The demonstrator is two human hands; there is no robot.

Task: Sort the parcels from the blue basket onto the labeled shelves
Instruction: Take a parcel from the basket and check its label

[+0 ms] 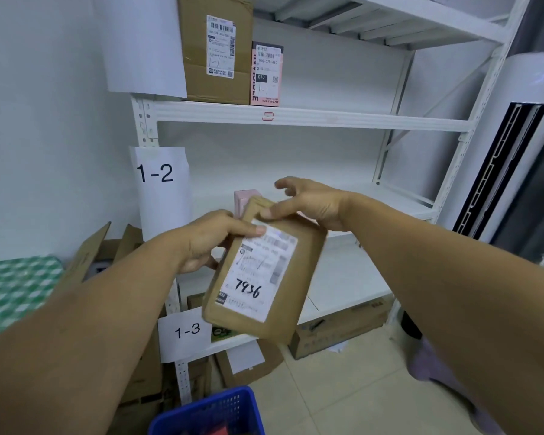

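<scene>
grip L: left hand point(208, 240) holds the flat brown kraft-paper parcel point(296, 284) by its upper-left edge. Thumb lies over the front at the label's top corner, fingers wrapped behind.
grip R: right hand point(311, 205) is on the top end, with the thumb pressed on the front face and the palm behind. Upper fingers are loosely curled and off the parcel.
parcel pos: mid-frame, in the air, front face to camera, top leaning right. In front of the white metal shelving rack point(296, 116), touching no shelf, well above the basket.
parcel look: a white printed shipping label point(258, 271) covers most of the front, with "7936" handwritten in black low on it. The print is too blurred to read. Corners are soft and no tears show. Looks thin and light, an easy one-hand carry.
step: judged to be label check and shelf choice. Parcel is out of the basket, not yet placed.
next: match the label to a shelf sign. Paper sign "1-2" point(156, 174) is left of centre and paper sign "1-3" point(187, 331) is lower left. Nothing visible ties 7936 to either, so the destination is unknown. Then release one hand and slide it flat onto the deck.
room: middle shelf deck point(343, 199) is bare to the right of a pale pink box point(245, 199).
basket: blue plastic mesh basket point(208, 412) at bottom centre holds something red, so probably more to sort.
</scene>
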